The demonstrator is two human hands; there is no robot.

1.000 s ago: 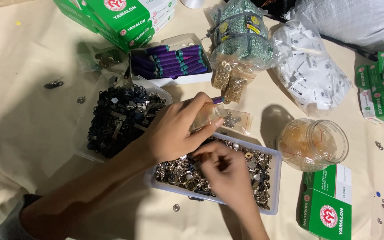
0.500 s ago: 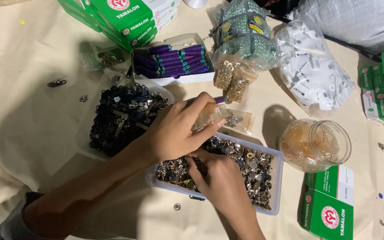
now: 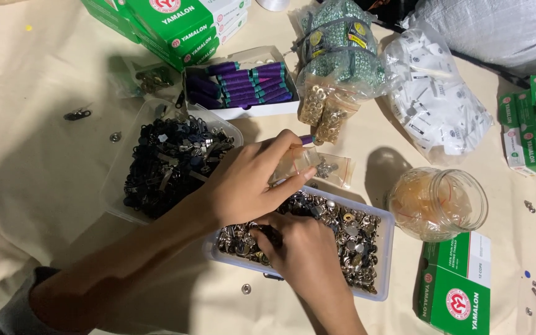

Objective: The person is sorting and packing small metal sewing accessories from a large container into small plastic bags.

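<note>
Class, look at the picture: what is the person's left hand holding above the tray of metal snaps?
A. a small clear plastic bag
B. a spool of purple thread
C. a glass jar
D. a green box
A: the left hand pinches a small clear plastic bag above the tray of snaps.

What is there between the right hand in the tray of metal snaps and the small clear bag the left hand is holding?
Nothing visible. The right hand rests in the clear plastic tray of silver metal snaps, and the left hand holds the small clear plastic bag just above the tray's far edge, with only open space between.
</note>
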